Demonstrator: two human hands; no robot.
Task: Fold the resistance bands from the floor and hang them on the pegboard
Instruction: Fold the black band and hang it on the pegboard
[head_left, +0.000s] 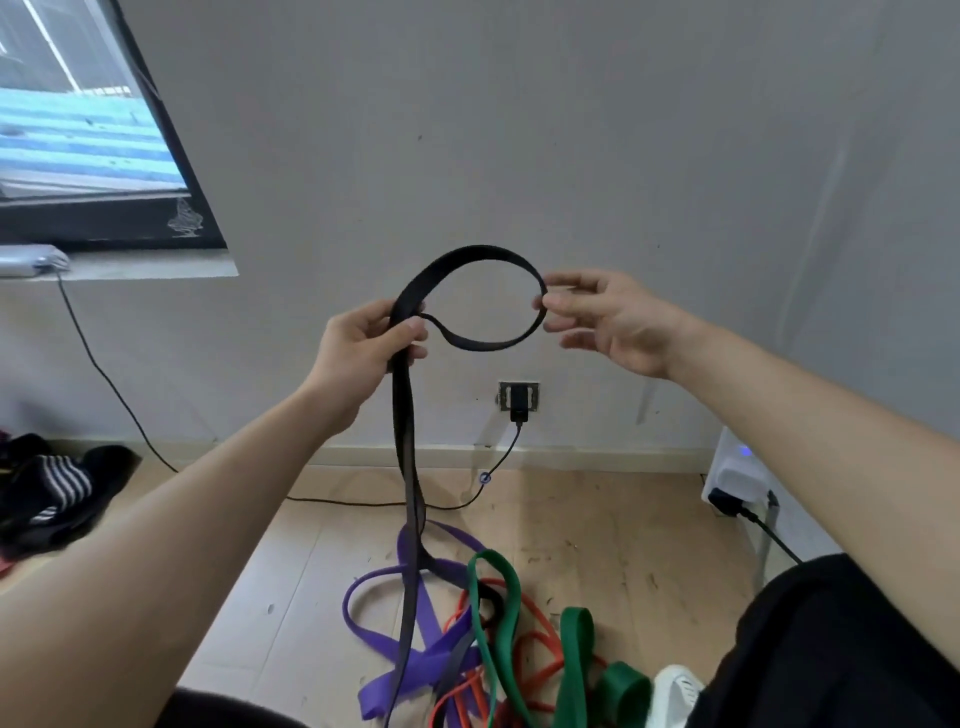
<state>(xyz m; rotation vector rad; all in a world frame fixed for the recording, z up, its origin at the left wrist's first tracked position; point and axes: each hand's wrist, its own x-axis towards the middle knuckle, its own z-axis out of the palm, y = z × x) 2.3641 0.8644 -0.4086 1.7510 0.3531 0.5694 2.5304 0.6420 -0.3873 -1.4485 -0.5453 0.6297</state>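
- Black band (483, 254): held up in front of the wall (571, 130) at about chest height; its upper part is curled into one round loop between your hands.
- L hand (363, 348): fingers & thumb wrapped round the band where the loop crosses itself, gripping both strands.
- R hand (608, 317): thumb & index pinch the loop's right edge; other fingers loose, spread, off the band.
- Below your L hand the rest of the band hangs straight down to the floor (623, 545), its lower end lying in the pile.
- Pile on the floor near your knees: purple band (434, 660), green band (576, 649), orange band (462, 696), all tangled & overlapping.
- Behind: wall socket w/ charger (518, 397) plugged in, window (88, 156) upper left, clothes (52, 493) on the floor at left.
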